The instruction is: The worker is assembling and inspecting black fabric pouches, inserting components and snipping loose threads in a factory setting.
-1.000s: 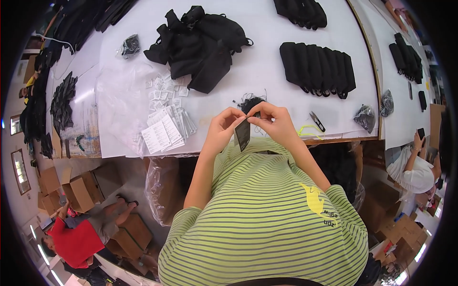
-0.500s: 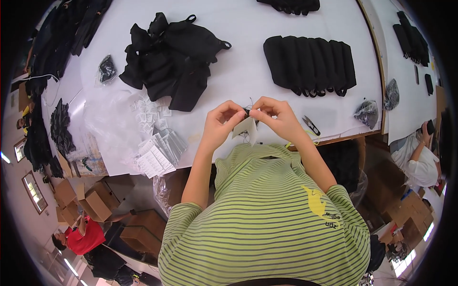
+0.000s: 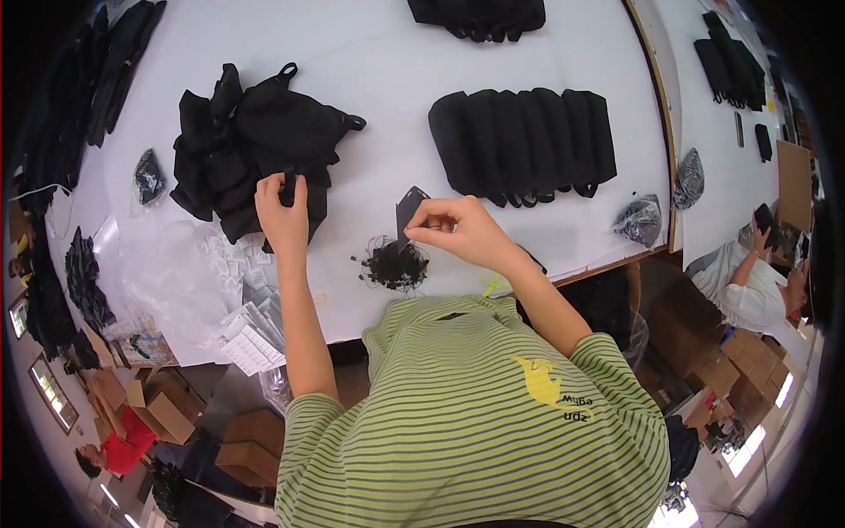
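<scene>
Parted, left hand [image 3: 283,216] pinches black fabric [image 3: 264,145], right hand [image 3: 466,233] dark tag [image 3: 407,214], over white table [image 3: 370,66] near cartons [image 3: 251,449].

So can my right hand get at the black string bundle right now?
Probably yes: the string bundle lies close by your right hand, mostly uncovered on the table, though that hand pinches a dark tag and may need freeing.

— Entry one, in your grip?
— In my right hand [image 3: 459,231], one tag [image 3: 407,211]: dark, smooth, card-like. Near it, strings [image 3: 394,266]: fine black cord, wiry.
— Cloth?
— Crumpled heap [image 3: 282,114], folded row [image 3: 524,141]: black fabric, matt.
— Paper and plastic?
— White cards [image 3: 253,339]: paper, flat. Bagged bundle [image 3: 639,220]: clear plastic, glossy, crinkled. Loose sheeting [image 3: 167,282]: thin translucent film, rumpled.
— And under all that?
— Tabletop [image 3: 378,70]: white, smooth, low sheen. Table edge [image 3: 607,267]: brown wood.
</scene>
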`<state>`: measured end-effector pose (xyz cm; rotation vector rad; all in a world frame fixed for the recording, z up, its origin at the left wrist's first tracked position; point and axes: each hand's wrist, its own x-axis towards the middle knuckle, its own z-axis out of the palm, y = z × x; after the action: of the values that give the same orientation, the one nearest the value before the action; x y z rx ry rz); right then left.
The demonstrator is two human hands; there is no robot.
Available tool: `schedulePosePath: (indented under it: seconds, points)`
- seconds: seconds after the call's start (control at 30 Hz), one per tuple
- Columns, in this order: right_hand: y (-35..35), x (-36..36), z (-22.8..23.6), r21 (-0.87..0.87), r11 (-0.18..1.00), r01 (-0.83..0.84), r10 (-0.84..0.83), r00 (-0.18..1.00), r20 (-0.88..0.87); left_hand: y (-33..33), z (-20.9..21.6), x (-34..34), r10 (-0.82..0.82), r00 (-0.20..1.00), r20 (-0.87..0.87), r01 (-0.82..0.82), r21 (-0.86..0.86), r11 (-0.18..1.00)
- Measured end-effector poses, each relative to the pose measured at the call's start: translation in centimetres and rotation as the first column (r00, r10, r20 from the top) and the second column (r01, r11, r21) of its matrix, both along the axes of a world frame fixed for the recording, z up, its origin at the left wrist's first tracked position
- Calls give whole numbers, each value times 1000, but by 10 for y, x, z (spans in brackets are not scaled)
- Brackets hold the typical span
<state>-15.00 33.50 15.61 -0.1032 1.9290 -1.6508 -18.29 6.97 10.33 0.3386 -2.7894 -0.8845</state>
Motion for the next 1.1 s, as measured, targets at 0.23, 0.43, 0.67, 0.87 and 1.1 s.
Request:
schedulePosePath:
  seconds: [0.23,0.43,0.67,0.87,1.1]
  points:
    - [-2,36,7,48,999,11,-11,1000,-1,26,43,70,-166,985,-54,175,269,947]
    - [-43,84,-1,99,992,-76,85,991,-99,12,69,158,-282,948,-145,290,33,956]
    - [-96,125,-2,199,964,-175,237,905,-354,-5,51,233,-48,996,-74,52,48,998]
    - [-105,137,4,222,927,-304,367,861,-352,7,40,261,217,976,24,-208,400,892]
    - [-102,155,4,253,927,-278,370,792,-486,12,31,280,180,981,70,-183,640,746]
